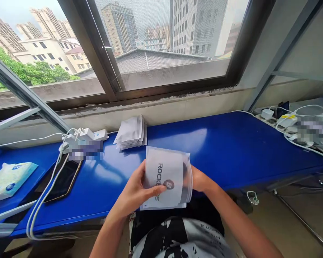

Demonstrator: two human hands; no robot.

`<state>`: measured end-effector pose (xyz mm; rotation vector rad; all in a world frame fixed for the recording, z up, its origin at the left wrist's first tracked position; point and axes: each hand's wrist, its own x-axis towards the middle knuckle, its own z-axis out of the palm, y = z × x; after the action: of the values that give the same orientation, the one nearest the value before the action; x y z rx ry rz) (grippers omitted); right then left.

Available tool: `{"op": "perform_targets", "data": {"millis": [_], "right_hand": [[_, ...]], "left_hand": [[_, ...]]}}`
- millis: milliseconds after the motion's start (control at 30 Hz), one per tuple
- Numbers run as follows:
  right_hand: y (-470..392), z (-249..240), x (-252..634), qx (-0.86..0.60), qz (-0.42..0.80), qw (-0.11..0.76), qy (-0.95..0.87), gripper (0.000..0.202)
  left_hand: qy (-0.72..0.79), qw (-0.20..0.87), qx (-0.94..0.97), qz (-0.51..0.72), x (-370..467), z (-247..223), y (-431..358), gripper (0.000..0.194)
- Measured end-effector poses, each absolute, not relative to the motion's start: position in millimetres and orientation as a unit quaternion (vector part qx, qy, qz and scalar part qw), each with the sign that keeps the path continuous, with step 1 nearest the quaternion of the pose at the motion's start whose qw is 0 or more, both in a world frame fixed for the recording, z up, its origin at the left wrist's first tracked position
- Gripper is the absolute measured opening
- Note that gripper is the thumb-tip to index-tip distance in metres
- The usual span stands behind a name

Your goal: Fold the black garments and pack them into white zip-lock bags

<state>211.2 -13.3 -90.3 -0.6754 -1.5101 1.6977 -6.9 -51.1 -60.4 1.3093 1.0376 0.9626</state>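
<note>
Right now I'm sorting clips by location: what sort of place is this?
Probably a small packing workstation by a high-rise window: a blue workbench, a stack of pouches, and both hands holding a printed pouch.

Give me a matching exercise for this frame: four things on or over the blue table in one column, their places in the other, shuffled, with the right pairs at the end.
Things:
1. stack of pouches in hand
2. pile of pouches
3. phone
4. tissue pack

Places:
A. far left end of the blue table
B. near the window wall, at the table's back edge
C. held between the left hand and the right hand
D. flat on the table, beside white cables

Pairs: 1-C, 2-B, 3-D, 4-A
</note>
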Motion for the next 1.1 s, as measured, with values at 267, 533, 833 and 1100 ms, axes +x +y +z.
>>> {"op": "perform_targets", "data": {"millis": [267, 533, 833, 1100], "right_hand": [[1, -81, 215, -0.317, 0.622, 0.496, -0.517, 0.061], [10, -80, 226, -0.264, 0.565, 0.448, -0.641, 0.057], [1, -69, 227, -0.402, 0.489, 0.462, -0.621, 0.055], [10, -60, 214, -0.358, 0.449, 0.457, -0.679, 0.039]], "left_hand": [[0.473, 0.549, 0.510, 0.463, 10, -66, -48, 0.055], [0.491, 0.583, 0.468, 0.448, 26, -82, -42, 0.059], [0.471, 0.564, 0.441, 0.516, 28, -85, -47, 0.069], [0.459, 0.582, 0.437, 0.510, 26, -75, -44, 0.077]]}}
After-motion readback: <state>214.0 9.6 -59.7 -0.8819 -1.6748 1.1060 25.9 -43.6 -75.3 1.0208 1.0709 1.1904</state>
